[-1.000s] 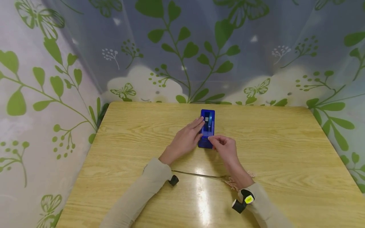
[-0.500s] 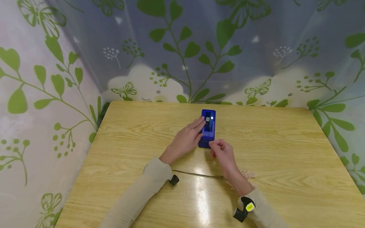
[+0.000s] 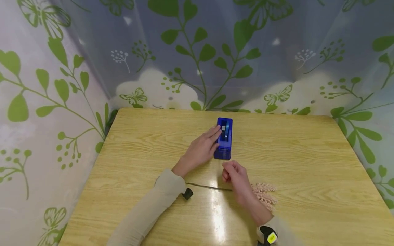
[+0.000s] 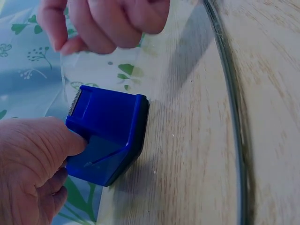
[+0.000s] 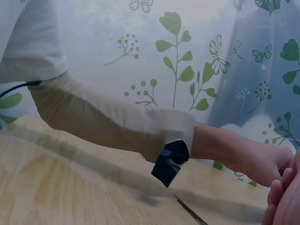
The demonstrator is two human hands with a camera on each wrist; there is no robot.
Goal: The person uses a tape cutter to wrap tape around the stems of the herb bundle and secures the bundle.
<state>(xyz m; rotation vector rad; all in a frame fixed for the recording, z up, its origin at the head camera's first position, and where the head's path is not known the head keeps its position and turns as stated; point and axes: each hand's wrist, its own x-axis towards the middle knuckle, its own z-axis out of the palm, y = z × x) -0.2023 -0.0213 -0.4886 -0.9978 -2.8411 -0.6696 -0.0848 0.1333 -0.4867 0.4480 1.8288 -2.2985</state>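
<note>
A blue tape dispenser (image 3: 224, 154) lies lengthwise near the back of the wooden table. My left hand (image 3: 198, 150) holds its left side, fingertips on its upper edge and thumb lower down. The left wrist view shows the dispenser's front (image 4: 110, 112) with a serrated metal cutter (image 4: 74, 103). My right hand (image 3: 237, 177) is just in front of the dispenser, with thumb and forefinger pinched together. From those fingertips a thin clear strip of tape (image 4: 63, 77) runs toward the cutter. Little of the right hand's work shows in the right wrist view.
A flower stem (image 3: 209, 187) lies across the table in front of the hands, its pale pink flower head (image 3: 265, 191) partly under the right forearm. A leaf-patterned curtain (image 3: 197, 51) stands behind the table's back edge. Each wrist wears a black camera (image 3: 187, 194).
My right hand has drawn back from the dispenser's front end toward the body, uncovering more of the pink flower head. The left hand and the dispenser stay in place.
</note>
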